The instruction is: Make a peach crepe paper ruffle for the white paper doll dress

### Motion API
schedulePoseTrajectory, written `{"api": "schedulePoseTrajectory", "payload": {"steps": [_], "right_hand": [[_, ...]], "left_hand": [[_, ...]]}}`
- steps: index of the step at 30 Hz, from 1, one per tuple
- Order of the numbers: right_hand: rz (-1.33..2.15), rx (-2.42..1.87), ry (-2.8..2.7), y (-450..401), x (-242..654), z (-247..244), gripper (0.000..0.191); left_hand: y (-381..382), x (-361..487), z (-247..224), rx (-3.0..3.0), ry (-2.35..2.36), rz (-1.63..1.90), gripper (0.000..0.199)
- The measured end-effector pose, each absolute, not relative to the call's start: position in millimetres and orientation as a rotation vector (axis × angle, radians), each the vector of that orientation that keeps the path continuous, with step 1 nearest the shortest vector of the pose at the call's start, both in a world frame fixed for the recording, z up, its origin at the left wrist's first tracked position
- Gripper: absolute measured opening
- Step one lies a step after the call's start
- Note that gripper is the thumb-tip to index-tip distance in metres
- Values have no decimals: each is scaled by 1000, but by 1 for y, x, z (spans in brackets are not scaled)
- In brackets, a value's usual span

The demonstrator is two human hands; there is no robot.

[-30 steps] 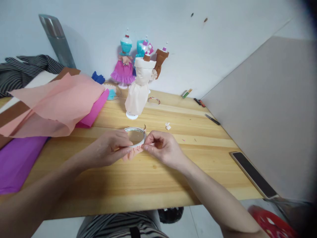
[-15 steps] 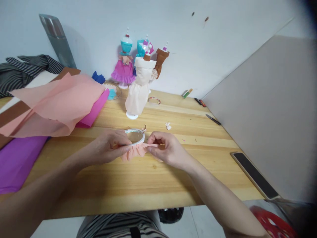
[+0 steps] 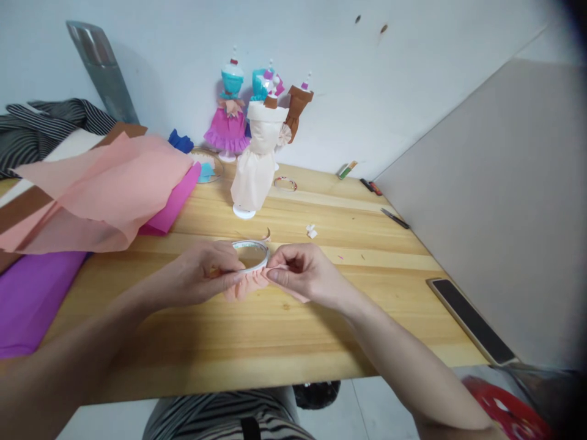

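Between my hands is a white roll of tape (image 3: 252,245), with a strip of pleated peach crepe paper (image 3: 247,286) along its near edge. My left hand (image 3: 208,272) is closed on the roll's left side, thumb in front and fingers at the inner ring, pinching the paper there too. At the roll's right side my right hand (image 3: 305,275) pinches the peach strip between thumb and fingers, and the strip's loose end hangs below that hand. A short curl of tape (image 3: 267,234) sticks up at the back of the roll.
Behind the hands stand a doll form in a cream dress (image 3: 255,165) and several others. Sheets of coloured crepe paper (image 3: 110,189) lie to the left. Small white scraps (image 3: 312,231), a craft knife (image 3: 395,218) and a phone (image 3: 472,319) lie to the right.
My right hand has moved slightly left toward the roll, bringing the peach strip in against its edge. My left hand keeps its hold.
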State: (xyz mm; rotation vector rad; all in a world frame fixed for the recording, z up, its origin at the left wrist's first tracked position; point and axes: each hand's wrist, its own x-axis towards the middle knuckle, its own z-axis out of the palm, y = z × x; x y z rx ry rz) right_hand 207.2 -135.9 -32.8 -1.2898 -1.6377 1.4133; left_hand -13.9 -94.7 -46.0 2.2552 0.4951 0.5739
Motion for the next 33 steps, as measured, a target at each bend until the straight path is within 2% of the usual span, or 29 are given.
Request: {"api": "schedulePoseTrajectory", "payload": {"steps": [9, 20, 27, 33], "right_hand": [[1194, -1379, -1734, -133, 208, -33, 22], [1203, -1414, -1720, -129, 207, -41, 27], [1408, -1358, -1643, -133, 222, -32, 30], [1369, -1338, -1552, -135, 219, -34, 28]], "left_hand": [[-94, -13, -45, 2271, 444, 629, 31], [-96, -10, -43, 2241, 398, 594, 30], [-88, -16, -47, 2149, 374, 641, 25], [-88, -17, -51, 2177, 390, 644, 26]]}}
